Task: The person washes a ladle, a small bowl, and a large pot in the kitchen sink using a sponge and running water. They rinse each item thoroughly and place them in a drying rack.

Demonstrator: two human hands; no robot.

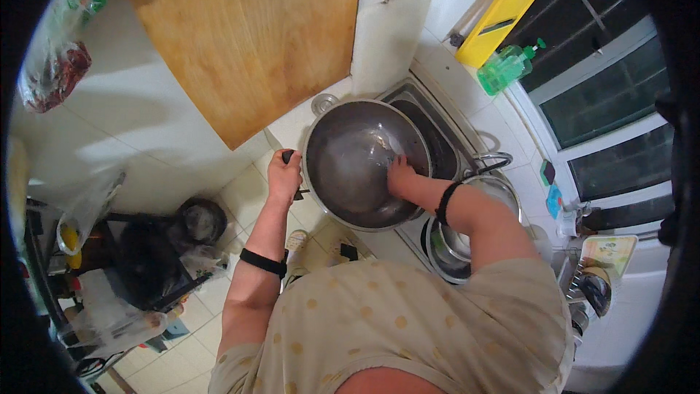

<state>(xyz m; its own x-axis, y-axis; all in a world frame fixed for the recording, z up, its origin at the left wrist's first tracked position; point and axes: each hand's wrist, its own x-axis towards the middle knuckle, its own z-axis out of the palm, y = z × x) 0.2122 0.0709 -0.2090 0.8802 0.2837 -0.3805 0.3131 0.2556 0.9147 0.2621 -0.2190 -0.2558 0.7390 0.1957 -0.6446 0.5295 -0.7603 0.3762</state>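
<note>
My left hand (284,178) grips the black side handle of a large dark metal wok (347,169). The wok is tilted over the edge of a stainless steel sink (442,134), with its inside facing me. My right hand (402,176) reaches into the wok and rests against the right part of its inner wall. Its fingers are bent, and whether they hold anything is hidden. Wet, shiny patches show on the metal near the fingertips.
A curved chrome faucet (495,160) rises behind the sink. Metal pots (456,243) stand under my right forearm. A green pump bottle (506,68) and a yellow slicer (495,22) are by the window. On the left stands a black rack (49,257) with bags.
</note>
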